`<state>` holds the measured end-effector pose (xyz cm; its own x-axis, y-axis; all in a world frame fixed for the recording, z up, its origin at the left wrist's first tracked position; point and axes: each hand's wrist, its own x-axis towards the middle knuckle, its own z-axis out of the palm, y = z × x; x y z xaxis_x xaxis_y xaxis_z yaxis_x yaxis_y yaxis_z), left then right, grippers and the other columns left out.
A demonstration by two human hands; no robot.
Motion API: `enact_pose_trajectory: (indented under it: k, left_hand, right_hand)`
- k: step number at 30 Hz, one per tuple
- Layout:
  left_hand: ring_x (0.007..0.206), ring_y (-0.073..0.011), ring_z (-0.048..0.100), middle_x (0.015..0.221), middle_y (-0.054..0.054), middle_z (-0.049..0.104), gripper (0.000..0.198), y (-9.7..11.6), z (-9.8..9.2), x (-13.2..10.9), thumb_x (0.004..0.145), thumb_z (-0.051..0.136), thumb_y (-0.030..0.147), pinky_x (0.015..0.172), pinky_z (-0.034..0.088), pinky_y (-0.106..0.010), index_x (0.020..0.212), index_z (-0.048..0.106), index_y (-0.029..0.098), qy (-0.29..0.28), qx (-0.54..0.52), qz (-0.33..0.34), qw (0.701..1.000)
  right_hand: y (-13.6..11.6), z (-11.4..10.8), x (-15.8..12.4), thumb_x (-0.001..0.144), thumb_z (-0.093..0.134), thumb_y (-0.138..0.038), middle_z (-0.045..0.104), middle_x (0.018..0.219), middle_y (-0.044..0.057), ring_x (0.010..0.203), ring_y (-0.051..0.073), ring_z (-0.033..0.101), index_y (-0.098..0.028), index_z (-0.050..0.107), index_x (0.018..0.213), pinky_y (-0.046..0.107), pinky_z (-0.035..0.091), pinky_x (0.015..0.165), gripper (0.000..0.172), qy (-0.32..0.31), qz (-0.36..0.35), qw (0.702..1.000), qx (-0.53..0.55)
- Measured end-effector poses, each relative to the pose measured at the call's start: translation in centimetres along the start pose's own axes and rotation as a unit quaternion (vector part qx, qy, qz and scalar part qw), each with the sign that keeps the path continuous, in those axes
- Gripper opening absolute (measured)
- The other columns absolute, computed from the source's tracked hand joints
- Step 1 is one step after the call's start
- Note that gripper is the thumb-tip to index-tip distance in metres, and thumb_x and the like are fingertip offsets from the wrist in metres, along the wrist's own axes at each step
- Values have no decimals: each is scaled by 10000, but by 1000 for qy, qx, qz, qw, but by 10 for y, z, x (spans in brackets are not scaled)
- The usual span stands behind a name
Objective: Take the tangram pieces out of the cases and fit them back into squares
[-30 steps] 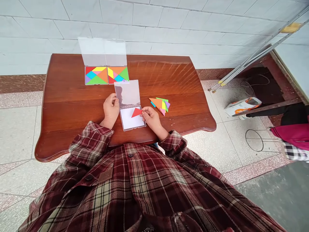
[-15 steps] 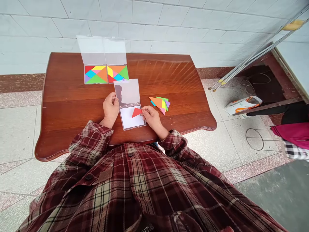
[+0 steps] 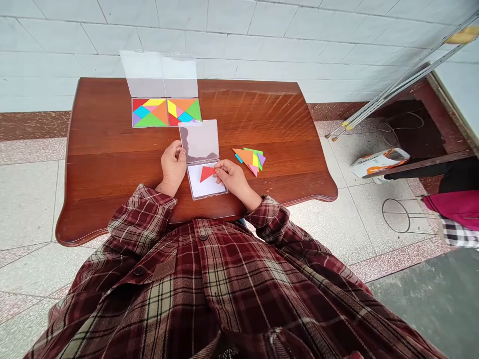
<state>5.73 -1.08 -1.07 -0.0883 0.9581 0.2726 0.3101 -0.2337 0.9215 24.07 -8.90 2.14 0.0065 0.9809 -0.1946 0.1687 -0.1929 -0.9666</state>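
An open clear plastic case [image 3: 204, 187] with a white bottom lies near the front edge of the brown wooden table [image 3: 112, 159], its lid [image 3: 199, 141] folded back. My right hand [image 3: 229, 177] pinches a red triangle piece [image 3: 206, 172] over the white bottom. My left hand [image 3: 172, 163] is curled against the case's left edge, at the hinge. A small heap of coloured tangram pieces [image 3: 249, 158] lies just right of my right hand.
Two more open cases [image 3: 165, 111] filled with coloured tangram pieces sit side by side at the back of the table, lids up against the tiled wall. On the floor to the right are a white and orange box [image 3: 376, 162], a wire ring stand [image 3: 395, 216] and metal poles [image 3: 392, 89].
My right hand has slid the red triangle a little to the left over the white bottom of the case. My left hand stays at the case's edge.
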Motion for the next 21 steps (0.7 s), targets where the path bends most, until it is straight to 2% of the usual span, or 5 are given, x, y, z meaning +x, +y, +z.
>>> enact_pose_trajectory:
  k: [7,14,17,21]
  left_hand:
    - [658,-88,539,731,23,577,191,0,1,1,766,524,117,670,475,-227,925,604,184,8,2,-4,1000]
    - [673,-83,545,751,21,590,150,-8,1,2,793,575,200,701,500,-242,940,608,190,0,-13,19,1000]
    - [671,-81,545,749,22,585,151,-11,1,4,796,591,229,726,515,-256,940,608,189,3,-14,19,1000]
    - [649,-77,539,743,19,573,167,-12,1,5,790,599,246,721,523,-258,944,611,182,6,-10,9,1000]
  right_hand:
    - [-6,7,5,777,548,-263,589,634,-63,514,68,534,-207,501,803,199,404,511,78,-6,9,1000,-10]
    - [1,-10,0,776,578,-334,557,632,-69,522,64,515,-210,490,762,215,413,548,152,29,-47,998,-10]
    - [4,-26,-2,784,583,-358,570,665,-58,529,62,513,-211,490,781,201,404,516,174,68,-36,997,5]
    - [7,-54,-4,804,591,-361,589,686,-46,534,59,518,-213,483,804,176,392,475,183,168,-12,986,12]
